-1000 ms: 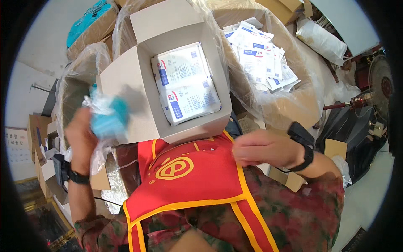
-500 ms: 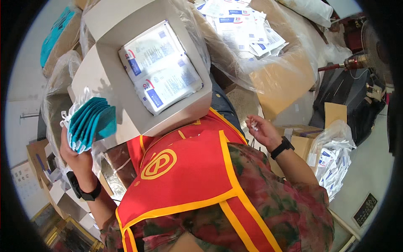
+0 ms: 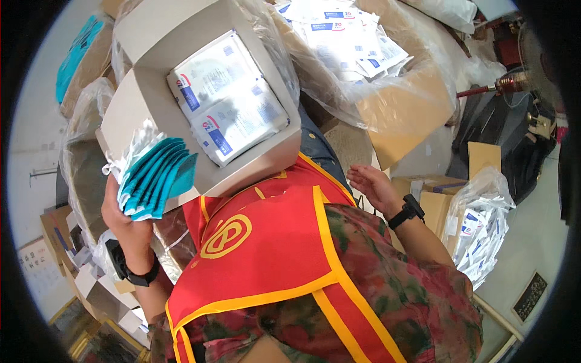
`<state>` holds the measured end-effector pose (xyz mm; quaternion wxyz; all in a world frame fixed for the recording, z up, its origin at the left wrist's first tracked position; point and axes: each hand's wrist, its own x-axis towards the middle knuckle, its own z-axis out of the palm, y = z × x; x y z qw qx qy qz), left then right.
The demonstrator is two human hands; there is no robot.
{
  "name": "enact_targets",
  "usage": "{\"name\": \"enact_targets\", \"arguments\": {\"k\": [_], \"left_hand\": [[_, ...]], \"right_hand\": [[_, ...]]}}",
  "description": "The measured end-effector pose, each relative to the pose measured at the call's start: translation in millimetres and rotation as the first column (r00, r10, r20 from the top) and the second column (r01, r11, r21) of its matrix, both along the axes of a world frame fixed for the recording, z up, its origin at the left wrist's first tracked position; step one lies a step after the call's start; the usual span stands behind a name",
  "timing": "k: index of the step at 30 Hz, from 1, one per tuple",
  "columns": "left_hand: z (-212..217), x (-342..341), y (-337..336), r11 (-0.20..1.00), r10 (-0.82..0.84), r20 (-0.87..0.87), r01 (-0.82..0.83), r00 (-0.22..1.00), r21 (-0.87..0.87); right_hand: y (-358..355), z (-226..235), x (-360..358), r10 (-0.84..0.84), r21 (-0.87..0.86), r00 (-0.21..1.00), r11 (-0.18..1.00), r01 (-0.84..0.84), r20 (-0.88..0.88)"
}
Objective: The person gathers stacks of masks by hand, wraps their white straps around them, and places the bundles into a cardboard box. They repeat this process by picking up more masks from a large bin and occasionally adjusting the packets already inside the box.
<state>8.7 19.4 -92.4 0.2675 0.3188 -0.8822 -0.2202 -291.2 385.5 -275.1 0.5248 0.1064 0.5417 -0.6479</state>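
Observation:
My left hand [image 3: 128,222] is closed around the lower end of a fanned stack of teal face masks [image 3: 160,175], with white ear loops [image 3: 136,145] bunched at the top left. The masks hang beside the near left side of an open carton [image 3: 242,186]. Inside that carton lie two side-by-side rows of flat white packets with blue and red print [image 3: 236,124]. My right hand [image 3: 374,186] is apart from the carton, beside my body on the right, its fingers loosely extended and nothing visible in them.
Behind on the right, a plastic-lined box [image 3: 399,115] holds loose white packets [image 3: 345,36]. A clear bag of packets [image 3: 484,230] is at the right, near a fan [image 3: 538,72]. More teal masks [image 3: 78,54] fill a box at the far left. Small cartons [image 3: 103,290] crowd the lower left.
My left hand has moved right with the masks, toward the carton. Small white bits seen in my right hand before no longer show, and its fingers have straightened.

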Motion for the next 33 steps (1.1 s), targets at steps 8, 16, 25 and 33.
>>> {"name": "enact_targets", "arguments": {"k": [8, 16, 25, 33], "left_hand": [[12.2, -32.5, 24.4, 0.995, -0.096, -0.101, 0.098, 0.99, 0.019], [32.4, -42.7, 37.1, 0.962, -0.176, -0.293, 0.227, 0.94, 0.152], [32.4, -44.2, 25.7, 0.871, -0.195, -0.38, 0.337, 0.904, 0.357], [30.1, -43.4, 25.2, 0.758, -0.017, -0.557, 0.374, 0.83, 0.534]], "right_hand": [[-136.5, 147.6, -5.2, 0.406, -0.078, 0.614, 0.79, -0.608, -0.677], [-241.1, 237.4, 35.4, -0.098, 0.164, -0.248, 0.518, -0.84, -0.964], [-263.9, 259.1, 48.5, -0.063, 0.176, -0.241, 0.512, -0.841, -0.969], [-266.7, 276.4, 57.3, -0.39, 0.188, -0.482, 0.591, -0.784, -0.784]]}}
